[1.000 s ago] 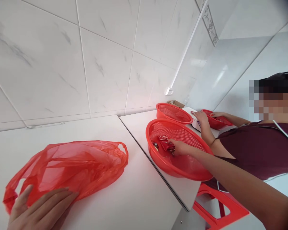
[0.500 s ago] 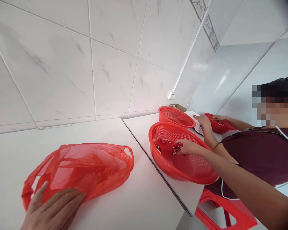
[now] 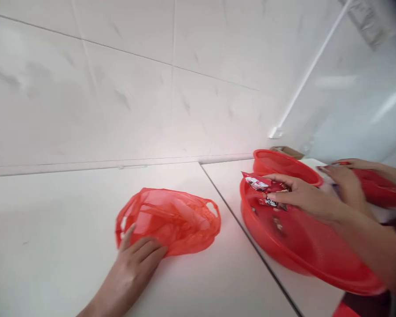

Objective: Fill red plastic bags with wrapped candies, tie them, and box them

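My left hand (image 3: 138, 262) is at the near left edge of a thin red plastic bag (image 3: 174, 220). Its fingers bend over the edge and its thumb lies apart near one handle loop. The bag lies crumpled on the white table, its other loop to the right. Over a large red plastic basket (image 3: 277, 257), my right hand (image 3: 303, 196) grips shiny red snack packets (image 3: 259, 182), which stick out left past its fingers. A few small items lie in the basket, blurred by motion.
Behind the large basket stands a second red basket (image 3: 280, 163), with a cardboard box (image 3: 287, 152) by the wall. At the right, a co-worker's hands (image 3: 348, 180) are near another red container (image 3: 379, 187). A dark seam (image 3: 265, 264) parts the two white tables.
The view has swung left, so everything sits further right. My right hand has lifted from inside the large basket to above its rim with the packets. My left hand stays at the bag.
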Tool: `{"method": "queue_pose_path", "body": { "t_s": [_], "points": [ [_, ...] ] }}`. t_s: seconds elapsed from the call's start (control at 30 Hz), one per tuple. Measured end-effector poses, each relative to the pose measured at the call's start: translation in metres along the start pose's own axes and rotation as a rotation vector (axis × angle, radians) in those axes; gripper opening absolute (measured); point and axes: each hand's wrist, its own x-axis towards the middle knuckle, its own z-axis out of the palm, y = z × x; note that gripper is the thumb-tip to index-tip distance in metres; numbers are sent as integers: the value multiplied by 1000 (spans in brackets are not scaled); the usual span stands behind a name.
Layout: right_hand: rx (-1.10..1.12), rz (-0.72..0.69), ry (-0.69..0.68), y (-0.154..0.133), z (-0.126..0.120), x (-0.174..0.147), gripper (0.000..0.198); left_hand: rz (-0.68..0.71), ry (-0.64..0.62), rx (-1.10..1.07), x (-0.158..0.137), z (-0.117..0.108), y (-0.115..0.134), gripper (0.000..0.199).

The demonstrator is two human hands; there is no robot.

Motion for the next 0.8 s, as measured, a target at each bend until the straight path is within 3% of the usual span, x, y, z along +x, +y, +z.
{"method": "queue_pose_path", "body": {
  "t_s": [0.13, 0.27, 0.37, 0.47, 0.57, 0.63, 0.7, 0.8],
  "points": [
    [-110, -215, -246, -43, 75, 8, 39, -10, -7, -24, 7, -6, 6, 22],
    [-262, -409, -455, -54, 152, 32, 43, -4, -56, -6, 4, -9, 7, 23],
    [-412, -442, -504, -56, 177, 45, 59, 4, -74, 10, 3, -10, 7, 23],
    [-429, -473, -369, -63, 161, 42, 72, -1, -74, 13, 3, -10, 5, 23],
    [-415, -444, -137, -61, 112, 31, 53, -14, -85, -17, 3, -12, 1, 22],
    [-435, -337, -8, -48, 73, 24, 36, -11, -89, -31, 0, -11, -2, 22],
    [-465, -171, -12, -25, 37, 19, 24, 19, -90, -19, -5, -6, -8, 23],
    [-489, 31, -206, 21, 4, 9, 17, 26, -16, 1, -18, 12, -21, 23]
  ]
}}
